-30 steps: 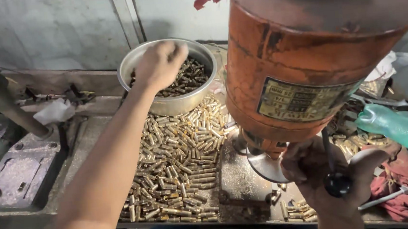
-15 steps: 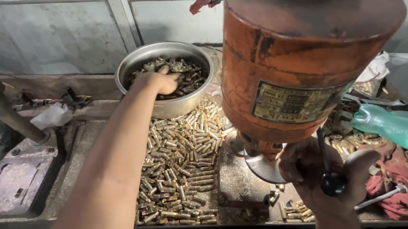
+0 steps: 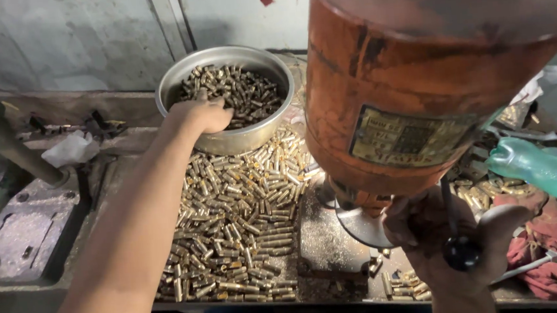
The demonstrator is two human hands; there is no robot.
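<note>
1. Since the earlier frames, the left hand (image 3: 202,115) has come down from above the far rim into the steel bowl (image 3: 175,85) and now lies on the heap of brass casings (image 3: 241,94) inside it.
2. Left-hand grip: fingers curled down into the heap; whether they have closed on any pieces cannot be told.
3. Right hand (image 3: 451,242), near right: wrapped around the black knob lever (image 3: 461,251) below the orange machine body (image 3: 418,94), fingers pressed together on it.
4. Location of the work: loose casings fill the bowl at far centre; a second spread of casings (image 3: 231,231) covers the bench between the bowl and the near edge, left of the machine base.
5. Step in hand, as judged: gathering pieces from the bowl.
6. Next move calls for a closed handful and a lift clear of the rim.
</note>
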